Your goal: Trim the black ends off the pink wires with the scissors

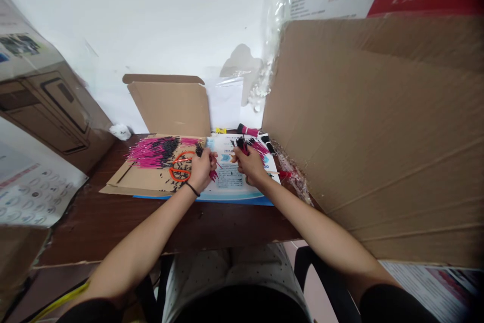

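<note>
My left hand [203, 169] is closed round a small bunch of thin pink sticks with black ends [214, 176]. Opposite it, over a printed sheet [230, 182], my right hand [249, 163] has its fingers wrapped round a second bunch of pink and black sticks [242, 145]; some of it is hidden by the fingers. Orange-handled scissors [180, 174] lie just left of my left hand. A large pile of similar pink sticks with black ends [153, 152] rests on the flattened cardboard [139, 179], with short black bits scattered near the scissors.
An upright cardboard flap [170, 106] stands at the back against the white wall. Tied pink and black bundles [248, 130] lie at the back right. A tall cardboard panel [370, 126] closes off the right side, and a printed box [49, 111] stands left on the brown table [94, 222].
</note>
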`<action>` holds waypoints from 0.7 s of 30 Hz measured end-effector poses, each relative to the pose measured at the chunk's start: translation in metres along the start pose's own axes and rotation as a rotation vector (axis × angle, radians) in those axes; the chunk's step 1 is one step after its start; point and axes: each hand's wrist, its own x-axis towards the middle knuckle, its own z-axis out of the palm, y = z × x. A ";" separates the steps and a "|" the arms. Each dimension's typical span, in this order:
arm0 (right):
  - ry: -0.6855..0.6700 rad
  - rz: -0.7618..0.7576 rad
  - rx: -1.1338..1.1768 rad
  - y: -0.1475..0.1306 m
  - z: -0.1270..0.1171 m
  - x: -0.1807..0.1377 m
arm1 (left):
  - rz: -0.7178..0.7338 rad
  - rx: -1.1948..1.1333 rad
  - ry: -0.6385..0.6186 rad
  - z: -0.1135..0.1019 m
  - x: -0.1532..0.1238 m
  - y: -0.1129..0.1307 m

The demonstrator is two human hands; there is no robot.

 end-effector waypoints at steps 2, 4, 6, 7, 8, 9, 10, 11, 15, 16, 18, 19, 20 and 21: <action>-0.081 0.002 -0.035 0.001 0.003 -0.004 | 0.043 0.021 -0.063 0.000 -0.001 -0.004; -0.172 0.011 -0.070 0.003 0.005 -0.007 | 0.118 0.071 -0.136 -0.001 -0.003 -0.009; -0.246 0.018 -0.095 0.005 0.007 -0.008 | 0.187 0.152 -0.171 -0.001 -0.005 -0.014; -0.267 0.024 -0.100 0.006 0.007 -0.008 | 0.206 0.184 -0.171 -0.001 -0.006 -0.016; -0.275 0.031 -0.098 0.006 0.007 -0.007 | 0.215 0.196 -0.160 -0.001 -0.006 -0.017; -0.266 0.039 -0.091 0.007 0.006 -0.007 | 0.211 0.185 -0.141 0.000 -0.005 -0.017; -0.244 0.052 -0.081 0.007 0.006 -0.006 | 0.197 0.151 -0.115 0.000 -0.004 -0.016; -0.214 0.065 -0.066 0.006 0.005 -0.005 | 0.178 0.107 -0.078 0.001 -0.003 -0.014; -0.076 0.100 0.002 0.000 0.002 -0.003 | 0.091 -0.049 0.094 0.002 0.004 -0.005; -0.064 0.111 0.015 -0.003 0.001 -0.002 | 0.069 -0.076 0.125 0.002 0.005 -0.003; -0.080 0.133 0.023 -0.007 0.001 -0.003 | 0.029 -0.116 0.141 0.003 0.005 -0.001; -0.102 0.136 0.023 -0.008 0.002 -0.003 | 0.017 -0.124 0.122 0.003 0.004 0.000; -0.124 0.130 0.020 -0.009 0.002 -0.004 | 0.006 -0.118 0.078 0.004 0.003 0.000; -0.143 0.116 0.017 -0.009 0.003 -0.005 | 0.001 -0.098 0.021 0.004 0.001 -0.001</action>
